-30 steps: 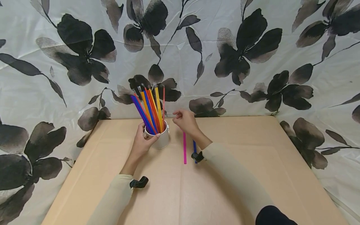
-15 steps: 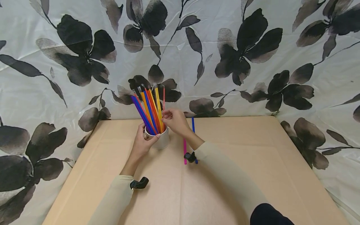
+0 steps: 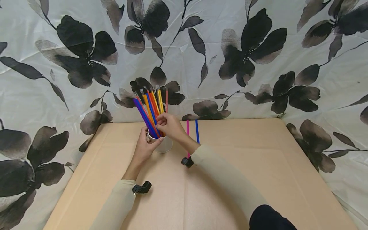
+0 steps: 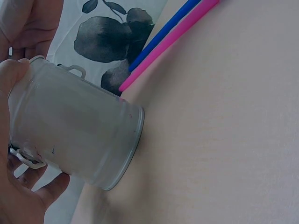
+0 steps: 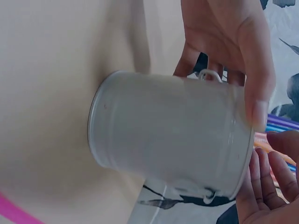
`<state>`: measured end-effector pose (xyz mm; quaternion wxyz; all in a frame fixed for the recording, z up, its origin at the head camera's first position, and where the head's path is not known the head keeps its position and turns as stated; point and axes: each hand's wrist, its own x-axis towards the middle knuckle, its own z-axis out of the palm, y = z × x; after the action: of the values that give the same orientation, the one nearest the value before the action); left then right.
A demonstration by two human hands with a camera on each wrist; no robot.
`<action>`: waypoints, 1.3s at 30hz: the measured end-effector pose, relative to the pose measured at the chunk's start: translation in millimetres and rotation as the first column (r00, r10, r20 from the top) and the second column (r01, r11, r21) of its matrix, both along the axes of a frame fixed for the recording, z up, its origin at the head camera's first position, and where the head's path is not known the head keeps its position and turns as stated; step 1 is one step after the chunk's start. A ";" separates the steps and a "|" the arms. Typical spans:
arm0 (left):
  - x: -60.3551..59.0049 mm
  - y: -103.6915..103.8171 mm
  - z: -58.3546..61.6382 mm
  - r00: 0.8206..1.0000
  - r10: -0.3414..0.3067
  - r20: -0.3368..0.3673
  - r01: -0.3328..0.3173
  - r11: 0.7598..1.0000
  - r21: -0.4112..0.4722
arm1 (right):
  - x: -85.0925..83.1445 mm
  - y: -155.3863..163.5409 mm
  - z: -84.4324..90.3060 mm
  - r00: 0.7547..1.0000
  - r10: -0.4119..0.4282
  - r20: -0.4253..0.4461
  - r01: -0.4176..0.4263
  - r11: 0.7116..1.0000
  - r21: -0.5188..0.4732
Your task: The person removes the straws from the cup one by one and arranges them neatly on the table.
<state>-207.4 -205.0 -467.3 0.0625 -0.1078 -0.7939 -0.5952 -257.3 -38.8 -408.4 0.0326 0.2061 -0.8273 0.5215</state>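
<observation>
A small white metal bucket with side handle loops stands near the far edge of the table, full of upright coloured pencils. My left hand grips the bucket from its left side, thumb along the front rim and fingers round behind. At the rim, my right hand reaches over from the right, its fingertips right among the pencils. In the right wrist view, its thumb and fingers stand apart beside the pencils. A pink stick and a blue stick lie on the table right of the bucket.
The tan table ends just behind the bucket, where a white cloth with dark flowers hangs. My right forearm passes over the pink and blue sticks, hiding part of them in the head view.
My right hand has moved left, from beside the bucket to the pencils at its rim. The left hand and the bucket have stayed in place.
</observation>
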 end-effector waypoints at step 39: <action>13.1 -2.6 19.9 0.999 -0.034 -0.020 0.034 0.999 -0.007 | 15.5 -35.0 -6.8 0.995 -0.058 -0.082 0.075 0.971 0.228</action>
<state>-194.2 -207.6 -447.3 0.0600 -0.1276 -0.7932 -0.5925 -241.7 -73.8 -415.2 0.0568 0.1999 -0.8869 0.4125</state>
